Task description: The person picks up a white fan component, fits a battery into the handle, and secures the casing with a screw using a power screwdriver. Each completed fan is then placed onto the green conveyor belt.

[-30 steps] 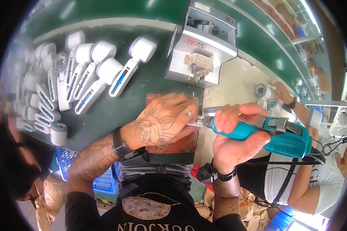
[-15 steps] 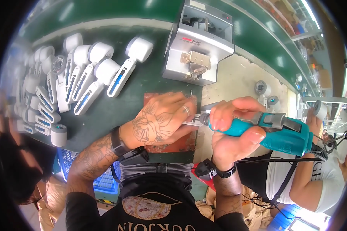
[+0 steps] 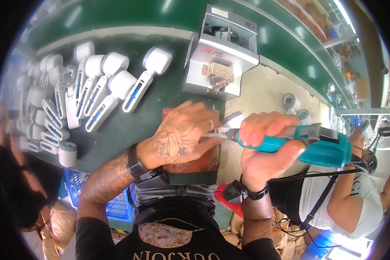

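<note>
My left hand (image 3: 175,136) is closed around a white slotted plastic part (image 3: 216,132), most of which the fingers hide. Beneath that hand lies a worn reddish-brown pad (image 3: 210,161). In my right hand (image 3: 264,145) is a teal electric screwdriver (image 3: 327,149), gripped near its front and held almost level. Its tip points left and meets the white part at my left fingertips. A flat pale piece (image 3: 233,117) sticks up just beyond the fingertips; I cannot tell whether it belongs to the held part.
Several white round-headed handheld devices (image 3: 158,60) with slotted handles lie at the left. A silver machine (image 3: 216,56) stands at the back. Round white heads (image 3: 291,101) sit to the right. A blue basket (image 3: 117,208) is below the bench. Another person's arm (image 3: 349,208) is at the right.
The screwdriver's rear end has risen slightly, its tip still at the white part. More of the pale piece now shows beyond my left fingertips. The whole view has shifted a little.
</note>
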### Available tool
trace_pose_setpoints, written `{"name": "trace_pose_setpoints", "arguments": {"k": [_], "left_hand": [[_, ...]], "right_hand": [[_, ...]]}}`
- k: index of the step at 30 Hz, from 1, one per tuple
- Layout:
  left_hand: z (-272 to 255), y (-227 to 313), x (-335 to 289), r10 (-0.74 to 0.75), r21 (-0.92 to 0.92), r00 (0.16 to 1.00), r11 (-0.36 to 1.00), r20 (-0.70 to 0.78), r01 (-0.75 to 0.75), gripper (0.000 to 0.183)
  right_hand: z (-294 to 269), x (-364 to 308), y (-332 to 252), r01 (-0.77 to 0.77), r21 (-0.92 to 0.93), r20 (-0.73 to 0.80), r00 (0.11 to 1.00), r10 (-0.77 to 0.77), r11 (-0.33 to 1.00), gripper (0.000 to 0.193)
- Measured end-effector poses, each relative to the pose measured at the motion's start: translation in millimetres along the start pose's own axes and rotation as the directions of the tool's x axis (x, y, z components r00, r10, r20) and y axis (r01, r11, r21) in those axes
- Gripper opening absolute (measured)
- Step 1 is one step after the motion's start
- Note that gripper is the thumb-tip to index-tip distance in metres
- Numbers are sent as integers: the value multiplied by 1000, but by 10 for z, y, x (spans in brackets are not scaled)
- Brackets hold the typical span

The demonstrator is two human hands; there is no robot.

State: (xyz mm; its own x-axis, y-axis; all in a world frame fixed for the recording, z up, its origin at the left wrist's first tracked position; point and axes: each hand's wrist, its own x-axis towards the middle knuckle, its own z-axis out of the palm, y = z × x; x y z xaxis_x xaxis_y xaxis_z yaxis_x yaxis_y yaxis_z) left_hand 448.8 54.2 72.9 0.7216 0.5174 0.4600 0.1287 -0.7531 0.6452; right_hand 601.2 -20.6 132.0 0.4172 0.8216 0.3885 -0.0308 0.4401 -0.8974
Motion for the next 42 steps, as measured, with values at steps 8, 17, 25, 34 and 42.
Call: {"name": "trace_pose_setpoints", "arguments": {"k": [8, 17, 25, 34, 42], "left_hand": [[64, 3, -95, 4, -62, 998, 998, -55, -7, 24], [-49, -154, 17, -28, 159, 994, 987, 107, 10, 30], [-48, -153, -103, 75, 51, 997, 996, 16, -76, 35], [-41, -188, -78, 63, 78, 998, 995, 32, -65, 34], [-84, -157, -31, 48, 58, 995, 997, 85, -53, 35]], "right_hand": [[134, 139, -164, -38, -51, 65, 997, 42, 998, 75], [292, 634, 142, 50, -134, -112, 992, -65, 990, 53], [428, 759, 429, 119, -219, 85, 991, -102, 968, 40], [312, 543, 271, -12, -267, 138, 989, 51, 964, 42], [27, 236, 106, -36, -194, 77, 996, 51, 980, 65]]}}
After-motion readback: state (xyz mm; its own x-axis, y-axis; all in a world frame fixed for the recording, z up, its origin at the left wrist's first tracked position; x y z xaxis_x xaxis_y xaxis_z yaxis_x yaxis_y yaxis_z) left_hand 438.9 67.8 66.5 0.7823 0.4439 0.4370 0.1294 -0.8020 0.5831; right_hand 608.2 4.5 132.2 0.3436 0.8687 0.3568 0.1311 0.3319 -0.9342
